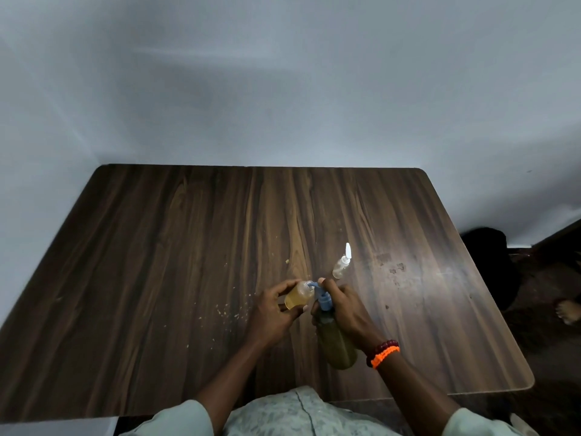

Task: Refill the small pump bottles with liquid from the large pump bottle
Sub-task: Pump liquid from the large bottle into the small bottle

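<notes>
Filling step is proceeding: right hand (344, 309) is gripping the large olive-green blue-pump bottle (336, 344), spout entering the small clear amber-filled bottle (298, 295) the left hand (272, 313) is gripping; next move appears to be pump strokes with mouths aligned

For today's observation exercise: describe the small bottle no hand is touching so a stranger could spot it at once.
Start at the dark wooden table and find the person's two hands near its middle. Just beyond the right hand stands a small clear bottle. Unlike the amber-filled small bottle in the left hand, it looks empty and wears a white pump top.
</notes>
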`<move>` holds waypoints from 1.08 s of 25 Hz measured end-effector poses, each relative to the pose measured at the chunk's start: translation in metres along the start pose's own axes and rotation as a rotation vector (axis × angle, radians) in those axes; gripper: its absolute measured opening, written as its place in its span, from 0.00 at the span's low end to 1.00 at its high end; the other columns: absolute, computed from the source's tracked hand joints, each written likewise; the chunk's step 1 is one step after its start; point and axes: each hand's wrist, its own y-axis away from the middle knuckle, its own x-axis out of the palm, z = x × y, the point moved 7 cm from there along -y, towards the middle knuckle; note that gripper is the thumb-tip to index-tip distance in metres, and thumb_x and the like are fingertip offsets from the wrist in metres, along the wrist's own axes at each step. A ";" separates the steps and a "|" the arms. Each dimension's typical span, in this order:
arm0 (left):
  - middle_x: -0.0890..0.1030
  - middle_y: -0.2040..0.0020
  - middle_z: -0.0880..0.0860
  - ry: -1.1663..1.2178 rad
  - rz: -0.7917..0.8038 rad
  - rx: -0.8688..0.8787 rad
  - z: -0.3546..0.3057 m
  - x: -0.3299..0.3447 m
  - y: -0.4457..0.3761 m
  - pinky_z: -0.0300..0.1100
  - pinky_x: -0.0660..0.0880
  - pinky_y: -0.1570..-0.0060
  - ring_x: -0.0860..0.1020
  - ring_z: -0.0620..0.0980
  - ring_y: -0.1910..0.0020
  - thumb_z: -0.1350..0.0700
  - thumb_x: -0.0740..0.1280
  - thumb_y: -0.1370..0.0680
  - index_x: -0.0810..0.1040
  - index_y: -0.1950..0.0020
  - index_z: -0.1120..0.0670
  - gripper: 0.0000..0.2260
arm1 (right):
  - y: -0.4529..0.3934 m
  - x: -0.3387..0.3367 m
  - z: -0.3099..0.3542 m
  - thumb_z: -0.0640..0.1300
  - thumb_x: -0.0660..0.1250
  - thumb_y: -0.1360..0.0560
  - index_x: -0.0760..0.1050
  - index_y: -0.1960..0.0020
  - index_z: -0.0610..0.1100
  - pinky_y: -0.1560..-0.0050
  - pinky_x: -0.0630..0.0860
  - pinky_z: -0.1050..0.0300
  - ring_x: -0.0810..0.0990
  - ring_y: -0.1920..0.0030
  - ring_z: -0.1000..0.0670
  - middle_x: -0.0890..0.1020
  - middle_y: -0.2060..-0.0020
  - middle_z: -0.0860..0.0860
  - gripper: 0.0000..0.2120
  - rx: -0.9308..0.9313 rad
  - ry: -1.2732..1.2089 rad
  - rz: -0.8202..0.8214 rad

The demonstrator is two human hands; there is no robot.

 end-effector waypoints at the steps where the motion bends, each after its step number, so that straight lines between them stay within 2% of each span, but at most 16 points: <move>1: 0.83 0.34 0.47 0.006 -0.009 0.004 0.000 -0.001 -0.001 0.51 0.80 0.34 0.79 0.45 0.33 0.59 0.77 0.24 0.79 0.30 0.51 0.23 | 0.001 0.000 0.002 0.71 0.64 0.27 0.76 0.46 0.42 0.46 0.83 0.43 0.85 0.51 0.41 0.83 0.49 0.39 0.32 -0.006 -0.006 0.014; 3: 0.83 0.35 0.45 0.021 -0.016 0.009 0.001 -0.002 -0.001 0.47 0.81 0.36 0.80 0.43 0.35 0.59 0.77 0.24 0.79 0.31 0.49 0.23 | 0.002 0.004 0.009 0.73 0.66 0.28 0.80 0.51 0.39 0.48 0.84 0.40 0.86 0.55 0.38 0.86 0.55 0.40 0.35 -0.098 0.036 0.092; 4: 0.83 0.36 0.44 0.027 -0.013 0.013 0.001 -0.001 -0.002 0.46 0.81 0.37 0.80 0.41 0.35 0.59 0.77 0.24 0.80 0.31 0.48 0.22 | 0.003 0.007 0.013 0.72 0.68 0.29 0.83 0.52 0.41 0.49 0.85 0.41 0.86 0.56 0.40 0.87 0.57 0.42 0.32 -0.149 0.064 0.139; 6: 0.84 0.36 0.45 0.046 -0.008 0.008 0.004 -0.001 -0.003 0.45 0.81 0.37 0.80 0.42 0.35 0.59 0.77 0.24 0.80 0.32 0.48 0.22 | 0.007 0.014 0.019 0.65 0.74 0.29 0.84 0.48 0.52 0.51 0.85 0.54 0.87 0.54 0.48 0.88 0.53 0.49 0.19 -0.202 0.089 0.237; 7: 0.84 0.37 0.45 0.054 -0.012 0.005 0.005 -0.001 -0.004 0.44 0.81 0.38 0.81 0.42 0.36 0.60 0.78 0.25 0.81 0.32 0.48 0.22 | 0.008 0.017 0.021 0.59 0.77 0.28 0.83 0.46 0.54 0.51 0.84 0.60 0.87 0.51 0.51 0.88 0.51 0.51 0.15 -0.221 0.102 0.294; 9: 0.85 0.37 0.44 0.047 -0.020 0.015 0.008 -0.002 -0.004 0.37 0.79 0.40 0.81 0.40 0.36 0.59 0.79 0.26 0.81 0.33 0.48 0.23 | 0.007 0.020 0.019 0.46 0.79 0.28 0.80 0.43 0.53 0.48 0.81 0.65 0.86 0.48 0.55 0.87 0.48 0.56 0.16 -0.237 0.168 0.371; 12: 0.84 0.37 0.43 0.041 -0.022 0.020 0.010 -0.001 -0.005 0.37 0.79 0.39 0.80 0.38 0.36 0.59 0.79 0.26 0.80 0.32 0.47 0.23 | 0.004 0.017 0.012 0.39 0.79 0.29 0.77 0.43 0.55 0.52 0.79 0.70 0.84 0.49 0.62 0.85 0.51 0.66 0.20 -0.231 0.277 0.398; 13: 0.84 0.37 0.42 0.044 -0.024 0.018 0.012 -0.002 -0.004 0.36 0.79 0.39 0.80 0.37 0.37 0.58 0.79 0.26 0.80 0.33 0.45 0.23 | 0.003 0.015 0.010 0.39 0.79 0.30 0.76 0.43 0.56 0.53 0.79 0.71 0.83 0.49 0.64 0.85 0.51 0.66 0.21 -0.233 0.289 0.391; 15: 0.85 0.39 0.40 0.053 -0.033 0.021 0.014 -0.003 -0.004 0.33 0.79 0.41 0.81 0.35 0.39 0.58 0.79 0.26 0.80 0.36 0.40 0.22 | -0.001 0.010 0.006 0.40 0.79 0.31 0.76 0.43 0.55 0.53 0.80 0.70 0.83 0.48 0.63 0.85 0.50 0.59 0.22 -0.242 0.292 0.335; 19: 0.86 0.40 0.43 0.093 -0.090 0.011 0.027 -0.009 0.000 0.41 0.80 0.37 0.83 0.43 0.37 0.59 0.80 0.27 0.82 0.36 0.45 0.21 | -0.016 0.005 0.013 0.46 0.81 0.31 0.79 0.43 0.49 0.47 0.84 0.58 0.85 0.49 0.56 0.86 0.49 0.52 0.20 -0.283 0.319 0.238; 21: 0.86 0.41 0.39 0.104 -0.130 -0.010 0.035 -0.011 0.006 0.37 0.80 0.39 0.83 0.40 0.39 0.59 0.80 0.27 0.82 0.38 0.41 0.22 | -0.028 0.004 0.026 0.51 0.80 0.29 0.80 0.47 0.49 0.52 0.83 0.62 0.85 0.51 0.57 0.86 0.52 0.52 0.14 -0.324 0.332 0.219; 23: 0.87 0.41 0.43 0.133 -0.161 -0.063 0.046 -0.014 0.012 0.41 0.81 0.37 0.83 0.43 0.38 0.61 0.80 0.28 0.82 0.37 0.45 0.22 | -0.040 0.009 0.044 0.54 0.76 0.26 0.81 0.52 0.49 0.56 0.80 0.65 0.85 0.53 0.57 0.86 0.55 0.52 0.10 -0.354 0.360 0.236; 24: 0.87 0.40 0.46 0.141 -0.163 -0.083 0.051 -0.014 0.014 0.43 0.81 0.36 0.83 0.45 0.38 0.61 0.80 0.28 0.82 0.36 0.48 0.22 | -0.047 0.013 0.052 0.54 0.74 0.24 0.81 0.52 0.48 0.55 0.80 0.64 0.85 0.53 0.56 0.85 0.55 0.52 0.10 -0.362 0.370 0.254; 26: 0.86 0.39 0.48 0.142 -0.171 -0.096 0.057 -0.016 0.019 0.36 0.79 0.38 0.83 0.41 0.39 0.61 0.80 0.28 0.82 0.37 0.48 0.21 | -0.058 0.024 0.067 0.53 0.72 0.22 0.81 0.52 0.47 0.53 0.81 0.60 0.85 0.54 0.53 0.85 0.55 0.50 0.09 -0.403 0.428 0.293; 27: 0.86 0.39 0.48 0.146 -0.183 -0.102 0.059 -0.017 0.021 0.32 0.78 0.41 0.84 0.40 0.40 0.61 0.81 0.28 0.82 0.37 0.49 0.21 | -0.063 0.031 0.076 0.53 0.72 0.22 0.81 0.54 0.49 0.53 0.80 0.61 0.84 0.54 0.54 0.84 0.55 0.50 0.08 -0.432 0.472 0.309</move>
